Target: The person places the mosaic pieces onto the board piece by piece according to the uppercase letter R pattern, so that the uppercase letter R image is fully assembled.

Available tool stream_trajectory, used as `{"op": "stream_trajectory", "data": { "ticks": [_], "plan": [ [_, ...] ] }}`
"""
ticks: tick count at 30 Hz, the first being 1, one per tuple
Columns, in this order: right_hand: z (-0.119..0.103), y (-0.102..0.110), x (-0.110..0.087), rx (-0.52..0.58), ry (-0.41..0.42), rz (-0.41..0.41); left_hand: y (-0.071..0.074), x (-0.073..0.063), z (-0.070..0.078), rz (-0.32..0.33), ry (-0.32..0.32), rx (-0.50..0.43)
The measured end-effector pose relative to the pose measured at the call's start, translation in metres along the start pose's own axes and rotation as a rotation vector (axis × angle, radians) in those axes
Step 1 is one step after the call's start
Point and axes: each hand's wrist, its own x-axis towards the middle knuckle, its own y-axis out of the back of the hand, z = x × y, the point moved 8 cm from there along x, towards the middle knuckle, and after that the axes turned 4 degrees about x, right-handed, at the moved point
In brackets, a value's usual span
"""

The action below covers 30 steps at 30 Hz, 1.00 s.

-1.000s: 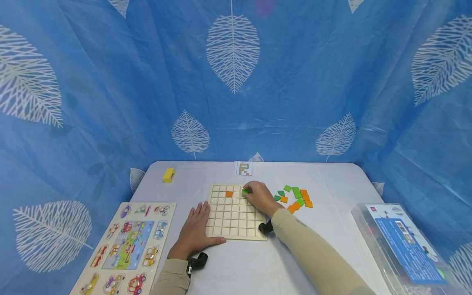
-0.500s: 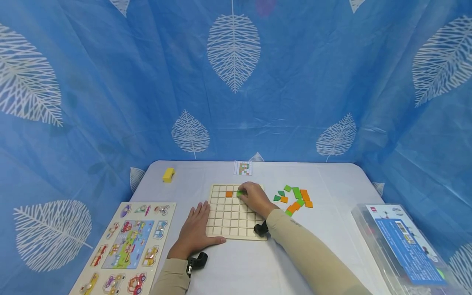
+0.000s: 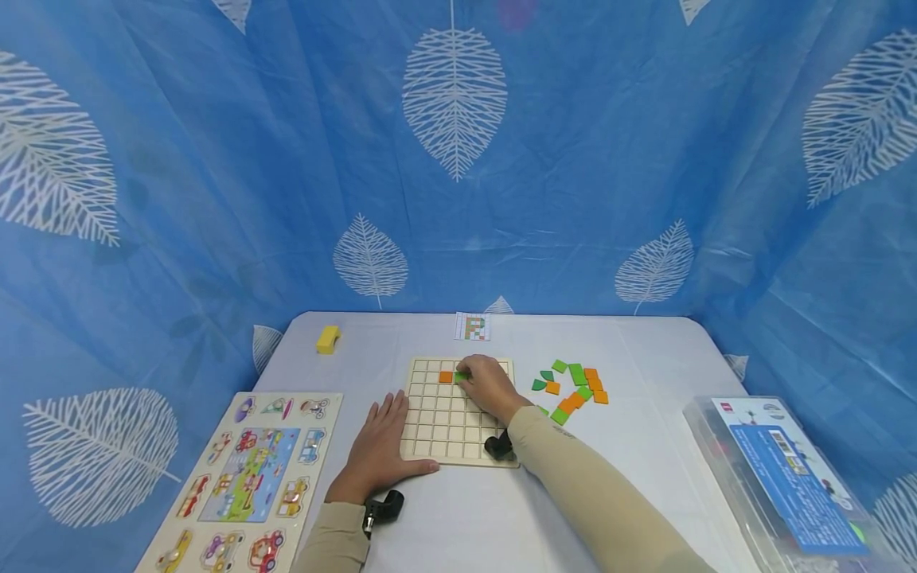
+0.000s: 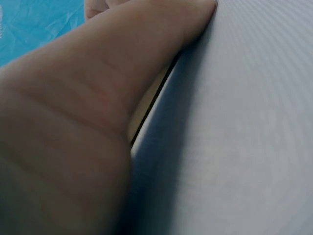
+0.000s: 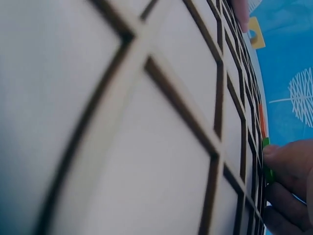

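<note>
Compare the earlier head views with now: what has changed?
The right hand, pinching a flat bright-green tile throughout, has moved left over the pale wooden grid board, bringing the tile close beside the square orange tile. Nothing was let go. The left hand stays at the board's left edge; the orange tile has not moved.
</note>
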Motion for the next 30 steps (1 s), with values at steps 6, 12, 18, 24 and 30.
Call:
{"op": "stream_trajectory", "data": {
  "ticks": [6,12,18,24,30],
  "plan": [
    [-0.0011,-0.0005,0.0022,-0.022,-0.005,0.013,0.0016,0.0002,0.0011,0.001,-0.001,-0.006],
    [-0.0003,-0.0007,0.0030,-0.022,-0.020,0.022,-0.0001,0.0011,0.0003,0.009,-0.004,-0.004],
    [0.0005,-0.0012,0.0032,0.001,-0.021,0.024,-0.0009,0.0009,-0.0007,0.020,-0.004,0.001],
    [0.0033,-0.0018,0.0037,0.001,-0.042,0.022,-0.0013,0.0015,-0.0004,-0.001,0.005,-0.003],
    [0.0038,-0.0015,0.0025,0.003,-0.049,0.018,-0.0008,0.0018,-0.0001,-0.005,0.011,0.002]
  ]
}}
